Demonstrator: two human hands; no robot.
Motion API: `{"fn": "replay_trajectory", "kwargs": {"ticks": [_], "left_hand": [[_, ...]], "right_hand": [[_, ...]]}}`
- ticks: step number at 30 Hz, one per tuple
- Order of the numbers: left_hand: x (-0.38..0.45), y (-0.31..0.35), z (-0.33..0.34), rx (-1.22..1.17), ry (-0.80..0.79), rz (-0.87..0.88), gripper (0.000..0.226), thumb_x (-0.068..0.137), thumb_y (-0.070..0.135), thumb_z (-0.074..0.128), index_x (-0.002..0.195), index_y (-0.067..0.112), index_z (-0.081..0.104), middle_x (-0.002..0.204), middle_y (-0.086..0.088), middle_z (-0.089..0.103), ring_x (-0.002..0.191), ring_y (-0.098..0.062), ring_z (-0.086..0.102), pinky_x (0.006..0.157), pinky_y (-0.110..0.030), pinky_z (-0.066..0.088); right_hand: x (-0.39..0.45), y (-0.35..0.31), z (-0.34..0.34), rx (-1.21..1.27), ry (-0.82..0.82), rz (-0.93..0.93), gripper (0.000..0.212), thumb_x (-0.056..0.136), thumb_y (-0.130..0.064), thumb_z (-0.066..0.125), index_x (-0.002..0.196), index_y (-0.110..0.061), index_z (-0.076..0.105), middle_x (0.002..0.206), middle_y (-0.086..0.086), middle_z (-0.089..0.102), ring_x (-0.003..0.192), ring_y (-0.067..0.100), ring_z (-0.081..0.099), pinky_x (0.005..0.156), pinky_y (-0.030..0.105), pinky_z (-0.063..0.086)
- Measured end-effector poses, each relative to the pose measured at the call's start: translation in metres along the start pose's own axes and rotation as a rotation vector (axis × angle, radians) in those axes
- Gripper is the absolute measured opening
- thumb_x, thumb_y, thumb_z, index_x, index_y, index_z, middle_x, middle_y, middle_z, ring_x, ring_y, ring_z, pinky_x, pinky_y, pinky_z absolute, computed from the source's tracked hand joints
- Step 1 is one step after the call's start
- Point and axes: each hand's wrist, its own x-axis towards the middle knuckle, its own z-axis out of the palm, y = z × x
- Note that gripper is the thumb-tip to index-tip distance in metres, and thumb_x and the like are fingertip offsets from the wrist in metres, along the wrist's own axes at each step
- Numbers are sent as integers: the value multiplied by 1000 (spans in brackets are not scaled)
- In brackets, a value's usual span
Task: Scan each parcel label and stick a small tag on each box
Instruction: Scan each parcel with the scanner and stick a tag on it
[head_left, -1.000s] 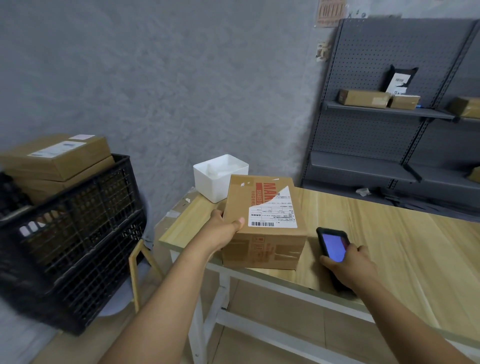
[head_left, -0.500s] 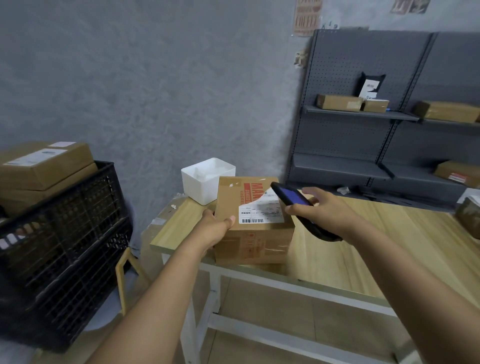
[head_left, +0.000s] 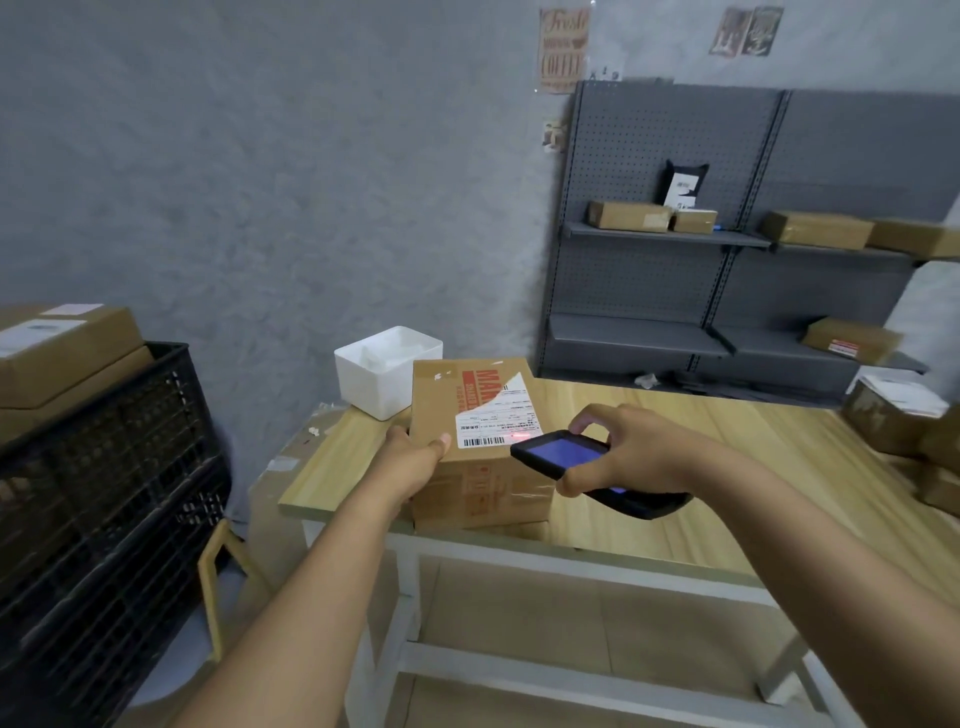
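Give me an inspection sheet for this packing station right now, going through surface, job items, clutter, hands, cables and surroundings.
Surface: light wooden table on a white frame.
Job's things: brown cardboard box with white barcode label, a red scan line on it; black handheld scanner, screen lit blue.
Clutter: white plastic bin behind the box; more cardboard parcels at the table's right edge.
Grips: left hand holds the box's left edge; right hand holds the scanner.
Cables: nothing seen.
Surroundings: black plastic crate of boxes at left; grey pegboard shelving with parcels.
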Motion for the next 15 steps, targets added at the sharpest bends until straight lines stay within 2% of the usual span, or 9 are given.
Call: {"fn": "replay_trajectory", "kwargs": {"ticks": [4, 7, 12, 15], "left_hand": [[2, 0, 0, -12, -8, -9, 60, 90, 43, 58, 139, 23, 30, 127, 3, 54, 105, -21, 53, 81, -35, 45], [3, 0, 0, -4, -14, -20, 61, 89, 45, 59, 138, 23, 30, 127, 3, 54, 105, -22, 52, 81, -36, 44], [5, -2, -1, 48, -1, -21, 67, 89, 46, 58, 142, 18, 27, 131, -1, 51, 105, -22, 50, 84, -36, 46], [5, -2, 0, 40, -2, -20, 64, 89, 46, 58, 139, 18, 29, 126, 2, 51, 102, -22, 50, 81, -35, 45]], "right_hand": [[-8, 2, -2, 13, -25, 10, 73, 56, -64, 72, 119, -44, 41, 100, -11, 47, 85, 8, 53, 67, 27, 45], [-13, 1, -3, 18, -52, 6, 76, 58, -63, 72, 124, -42, 40, 104, -8, 50, 88, 10, 54, 78, 31, 51], [-21, -4, -3, 73, -58, -32, 72, 61, -59, 74, 123, -43, 41, 103, -8, 53, 87, 11, 58, 75, 29, 52], [-22, -8, -3, 61, -64, -33, 71, 64, -57, 74, 124, -43, 39, 104, -7, 54, 87, 10, 57, 78, 29, 52]]}}
